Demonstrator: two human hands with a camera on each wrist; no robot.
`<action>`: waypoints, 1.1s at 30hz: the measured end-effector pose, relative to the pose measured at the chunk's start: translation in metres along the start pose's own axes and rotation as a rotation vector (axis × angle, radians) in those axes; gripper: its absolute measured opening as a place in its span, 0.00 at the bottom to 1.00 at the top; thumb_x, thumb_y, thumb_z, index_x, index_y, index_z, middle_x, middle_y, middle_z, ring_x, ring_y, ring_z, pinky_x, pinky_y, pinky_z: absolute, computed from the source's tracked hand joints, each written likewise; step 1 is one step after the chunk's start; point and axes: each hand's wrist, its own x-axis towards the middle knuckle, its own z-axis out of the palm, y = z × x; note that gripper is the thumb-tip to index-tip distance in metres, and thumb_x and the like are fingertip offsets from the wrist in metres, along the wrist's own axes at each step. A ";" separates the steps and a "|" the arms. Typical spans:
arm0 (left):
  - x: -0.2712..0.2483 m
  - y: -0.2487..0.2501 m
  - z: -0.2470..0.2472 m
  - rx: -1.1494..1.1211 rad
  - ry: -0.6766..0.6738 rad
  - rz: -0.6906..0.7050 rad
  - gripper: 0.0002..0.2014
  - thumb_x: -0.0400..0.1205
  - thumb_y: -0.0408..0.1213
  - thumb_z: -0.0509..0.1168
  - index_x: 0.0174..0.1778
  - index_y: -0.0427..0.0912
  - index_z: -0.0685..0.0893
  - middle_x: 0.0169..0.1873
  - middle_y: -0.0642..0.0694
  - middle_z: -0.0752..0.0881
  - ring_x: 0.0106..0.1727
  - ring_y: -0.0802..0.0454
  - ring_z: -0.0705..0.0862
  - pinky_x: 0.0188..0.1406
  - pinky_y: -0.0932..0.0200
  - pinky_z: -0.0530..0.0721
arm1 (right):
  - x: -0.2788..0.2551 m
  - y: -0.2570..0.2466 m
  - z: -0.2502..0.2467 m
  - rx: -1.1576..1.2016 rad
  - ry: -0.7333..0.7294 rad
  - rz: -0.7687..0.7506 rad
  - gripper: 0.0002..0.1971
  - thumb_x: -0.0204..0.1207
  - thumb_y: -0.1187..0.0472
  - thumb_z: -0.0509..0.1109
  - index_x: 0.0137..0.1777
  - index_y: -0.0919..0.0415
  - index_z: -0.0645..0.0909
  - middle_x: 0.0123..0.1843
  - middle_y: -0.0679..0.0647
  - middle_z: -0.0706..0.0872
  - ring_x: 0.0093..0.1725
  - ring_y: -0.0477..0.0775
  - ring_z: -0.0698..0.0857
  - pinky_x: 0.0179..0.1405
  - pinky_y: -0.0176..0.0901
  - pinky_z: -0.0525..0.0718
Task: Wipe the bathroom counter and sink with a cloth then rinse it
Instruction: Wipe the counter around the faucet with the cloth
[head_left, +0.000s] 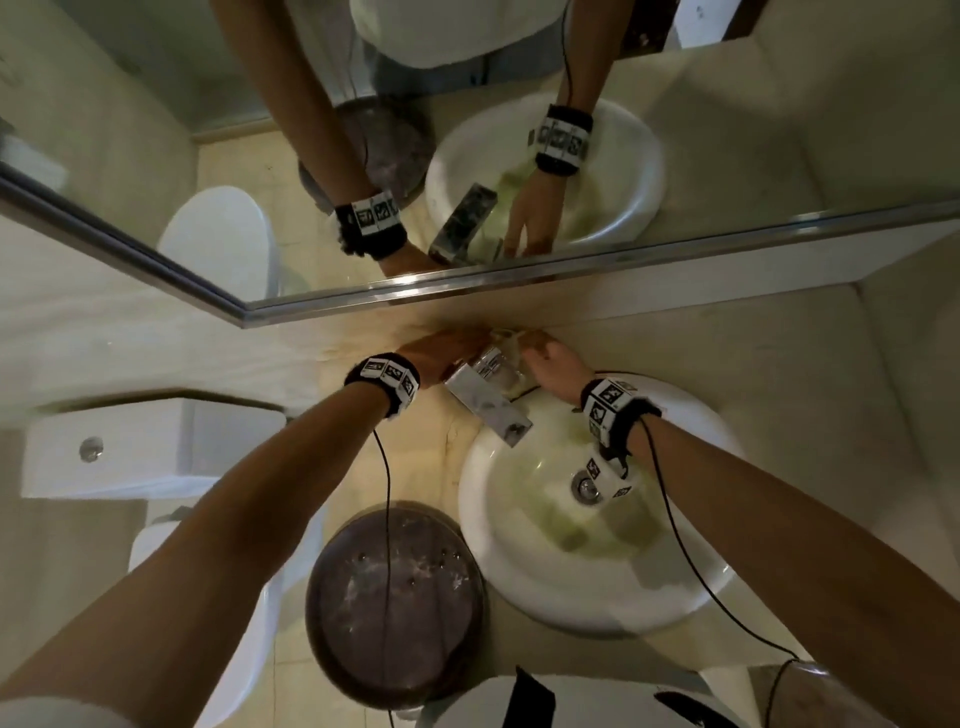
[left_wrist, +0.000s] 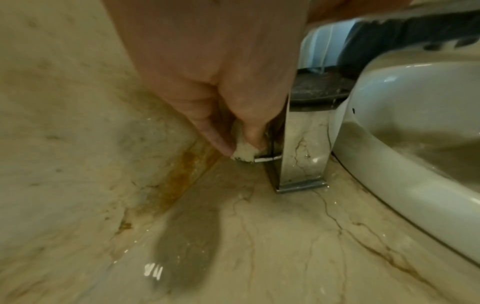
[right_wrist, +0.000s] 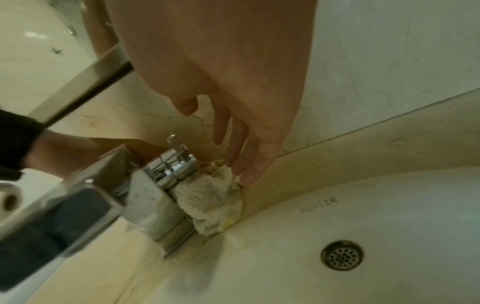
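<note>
A white terry cloth (right_wrist: 210, 203) is wrapped round the back of the chrome faucet (right_wrist: 145, 205), on the marble counter (head_left: 779, 374) against the wall. My left hand (left_wrist: 241, 146) reaches behind the faucet (left_wrist: 298, 144) from the left and pinches one end of the cloth (left_wrist: 245, 155) between thumb and finger. My right hand (right_wrist: 241, 164) comes from the right with straight fingers, their tips touching the cloth's other end. The white sink (head_left: 545, 597) lies just in front, its drain (right_wrist: 342, 255) uncovered. In the head view both hands (head_left: 441, 353) (head_left: 550, 358) flank the faucet (head_left: 485, 395).
A mirror (head_left: 467, 280) runs above the counter's back edge. A rusty stain (left_wrist: 182, 176) follows the seam between wall and counter, beside a wet patch. A round dark lid (head_left: 395, 603) stands left of the sink, with the toilet (head_left: 150, 447) beyond it.
</note>
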 end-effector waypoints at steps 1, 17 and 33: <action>0.006 0.001 0.003 -0.019 0.015 0.006 0.28 0.86 0.35 0.62 0.83 0.46 0.67 0.80 0.40 0.70 0.79 0.41 0.71 0.79 0.46 0.68 | -0.003 -0.004 0.002 -0.007 -0.005 -0.034 0.16 0.88 0.49 0.61 0.61 0.60 0.82 0.54 0.56 0.88 0.54 0.56 0.84 0.51 0.44 0.80; 0.010 -0.008 0.031 -0.008 0.239 -0.122 0.24 0.89 0.51 0.57 0.81 0.52 0.70 0.79 0.43 0.71 0.76 0.40 0.73 0.73 0.49 0.73 | -0.006 -0.032 0.034 -0.726 -0.016 -0.225 0.41 0.69 0.22 0.63 0.77 0.46 0.73 0.74 0.53 0.78 0.69 0.59 0.79 0.65 0.58 0.82; -0.091 -0.130 0.057 -0.021 0.268 -0.497 0.14 0.84 0.33 0.62 0.65 0.45 0.82 0.58 0.36 0.86 0.57 0.36 0.84 0.54 0.50 0.80 | -0.009 -0.069 0.030 -0.777 -0.125 -0.144 0.28 0.65 0.28 0.71 0.52 0.51 0.82 0.50 0.51 0.85 0.45 0.54 0.85 0.46 0.49 0.88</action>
